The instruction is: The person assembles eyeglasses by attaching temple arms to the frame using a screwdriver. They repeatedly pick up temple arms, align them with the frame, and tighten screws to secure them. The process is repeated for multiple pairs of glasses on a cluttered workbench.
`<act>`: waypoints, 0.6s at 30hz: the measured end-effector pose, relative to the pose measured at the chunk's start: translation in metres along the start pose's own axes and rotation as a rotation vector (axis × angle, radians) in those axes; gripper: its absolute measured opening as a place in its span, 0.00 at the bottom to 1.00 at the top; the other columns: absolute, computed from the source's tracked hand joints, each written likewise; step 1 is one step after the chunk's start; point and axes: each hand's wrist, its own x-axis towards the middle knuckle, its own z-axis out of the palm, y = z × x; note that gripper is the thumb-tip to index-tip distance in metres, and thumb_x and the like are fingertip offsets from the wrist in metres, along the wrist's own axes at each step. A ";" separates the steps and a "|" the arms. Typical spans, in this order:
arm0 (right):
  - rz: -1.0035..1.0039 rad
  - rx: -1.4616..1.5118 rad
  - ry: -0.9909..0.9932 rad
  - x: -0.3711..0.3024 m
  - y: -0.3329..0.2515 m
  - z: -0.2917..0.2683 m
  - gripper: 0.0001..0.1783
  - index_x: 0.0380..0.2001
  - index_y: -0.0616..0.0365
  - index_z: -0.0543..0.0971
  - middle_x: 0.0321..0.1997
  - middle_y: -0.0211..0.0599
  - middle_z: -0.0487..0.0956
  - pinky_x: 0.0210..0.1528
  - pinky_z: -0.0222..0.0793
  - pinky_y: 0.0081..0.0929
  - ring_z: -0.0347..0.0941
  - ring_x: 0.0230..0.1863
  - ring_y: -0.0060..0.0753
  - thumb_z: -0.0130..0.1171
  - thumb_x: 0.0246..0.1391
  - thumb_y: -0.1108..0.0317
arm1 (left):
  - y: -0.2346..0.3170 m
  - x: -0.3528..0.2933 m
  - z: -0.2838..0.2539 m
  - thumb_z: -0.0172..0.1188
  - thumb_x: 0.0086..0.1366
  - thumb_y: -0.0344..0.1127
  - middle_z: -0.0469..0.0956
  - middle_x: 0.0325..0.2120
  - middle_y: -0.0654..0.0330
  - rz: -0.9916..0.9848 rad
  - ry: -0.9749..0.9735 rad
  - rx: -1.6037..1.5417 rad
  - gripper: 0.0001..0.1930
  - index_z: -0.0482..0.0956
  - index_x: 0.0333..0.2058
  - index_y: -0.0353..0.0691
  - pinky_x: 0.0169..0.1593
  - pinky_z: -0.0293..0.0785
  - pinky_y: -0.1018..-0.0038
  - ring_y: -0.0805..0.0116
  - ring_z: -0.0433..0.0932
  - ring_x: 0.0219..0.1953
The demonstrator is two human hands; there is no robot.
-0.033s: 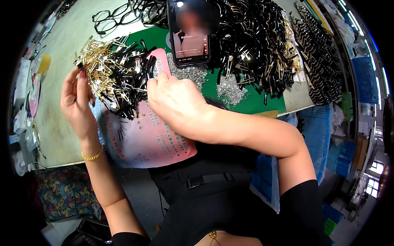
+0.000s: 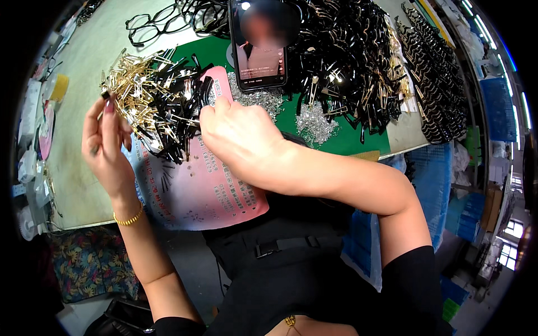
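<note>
My left hand [image 2: 106,140] is raised at the left edge of a heap of gold-and-black glasses temples [image 2: 134,78]. Thumb and index finger pinch a small black piece [image 2: 105,94], too small to name surely. Over the right side of that heap, my right hand [image 2: 238,131] is closed, with a thin silvery rod-like tool [image 2: 186,119] sticking out leftward from its fingers. The tool's tip lies among the black temples [image 2: 174,101]. Below the hands, a pink-and-blue printed sheet [image 2: 196,185] reaches over the table's front edge.
A phone [image 2: 260,56] stands behind my right hand. Piles of tiny silvery parts [image 2: 316,123] lie on a green mat [image 2: 347,134]. Black glasses frames [image 2: 159,25] sit at the back left; a large heap of black frames [image 2: 342,50] and stacked patterned temples [image 2: 434,84] fill the right.
My left hand has shifted very slightly, with the small black piece a little lower and farther left. My right hand has barely moved.
</note>
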 end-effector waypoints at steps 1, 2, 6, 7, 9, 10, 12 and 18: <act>-0.001 0.050 0.048 0.001 0.003 -0.003 0.14 0.31 0.70 0.75 0.32 0.50 0.76 0.27 0.80 0.36 0.80 0.31 0.46 0.63 0.38 0.77 | 0.007 -0.008 0.000 0.53 0.76 0.37 0.83 0.42 0.51 -0.002 -0.006 -0.066 0.17 0.76 0.55 0.30 0.24 0.59 0.86 0.88 0.61 0.20; 0.002 0.101 0.092 0.004 0.005 -0.007 0.12 0.31 0.70 0.75 0.31 0.51 0.77 0.27 0.80 0.38 0.80 0.31 0.48 0.62 0.38 0.78 | 0.016 -0.017 0.003 0.49 0.77 0.40 0.83 0.42 0.44 -0.034 -0.042 -0.116 0.19 0.74 0.54 0.30 0.22 0.57 0.87 0.89 0.55 0.17; 0.046 0.249 0.153 0.004 0.013 -0.021 0.09 0.31 0.68 0.74 0.32 0.50 0.80 0.29 0.77 0.44 0.80 0.31 0.54 0.61 0.46 0.77 | 0.031 -0.054 0.006 0.50 0.77 0.39 0.83 0.42 0.44 -0.050 -0.056 -0.306 0.14 0.74 0.48 0.33 0.20 0.52 0.87 0.91 0.51 0.16; 0.069 0.291 0.140 0.001 0.017 -0.026 0.08 0.32 0.68 0.74 0.33 0.50 0.80 0.29 0.76 0.45 0.80 0.31 0.55 0.62 0.48 0.77 | 0.033 -0.066 0.013 0.52 0.76 0.34 0.84 0.40 0.47 -0.083 0.062 -0.065 0.10 0.73 0.48 0.34 0.20 0.51 0.88 0.90 0.53 0.16; 0.206 0.586 0.067 -0.017 0.020 -0.042 0.09 0.33 0.66 0.73 0.34 0.44 0.82 0.28 0.75 0.40 0.80 0.27 0.42 0.63 0.57 0.74 | 0.038 -0.092 0.022 0.54 0.74 0.29 0.83 0.37 0.52 -0.143 0.000 -0.078 0.11 0.72 0.51 0.33 0.21 0.53 0.86 0.87 0.57 0.16; 0.218 0.817 0.121 -0.036 0.024 -0.047 0.09 0.33 0.66 0.73 0.35 0.43 0.82 0.27 0.75 0.36 0.79 0.25 0.37 0.63 0.59 0.73 | 0.049 -0.105 0.030 0.54 0.73 0.27 0.84 0.36 0.53 -0.212 -0.079 -0.123 0.10 0.74 0.51 0.34 0.25 0.60 0.85 0.84 0.64 0.19; 0.425 1.345 0.063 -0.072 0.023 -0.061 0.08 0.35 0.64 0.72 0.36 0.43 0.83 0.24 0.73 0.27 0.76 0.23 0.25 0.61 0.63 0.74 | 0.061 -0.128 0.048 0.55 0.72 0.24 0.84 0.35 0.54 -0.249 -0.320 -0.102 0.09 0.77 0.49 0.34 0.32 0.71 0.81 0.78 0.75 0.26; 0.808 1.697 0.145 -0.129 0.022 -0.047 0.07 0.38 0.59 0.68 0.39 0.53 0.84 0.19 0.70 0.17 0.73 0.17 0.21 0.55 0.69 0.71 | 0.069 -0.155 0.096 0.57 0.73 0.26 0.85 0.39 0.54 -0.335 -0.627 -0.106 0.08 0.81 0.46 0.31 0.42 0.77 0.77 0.68 0.83 0.35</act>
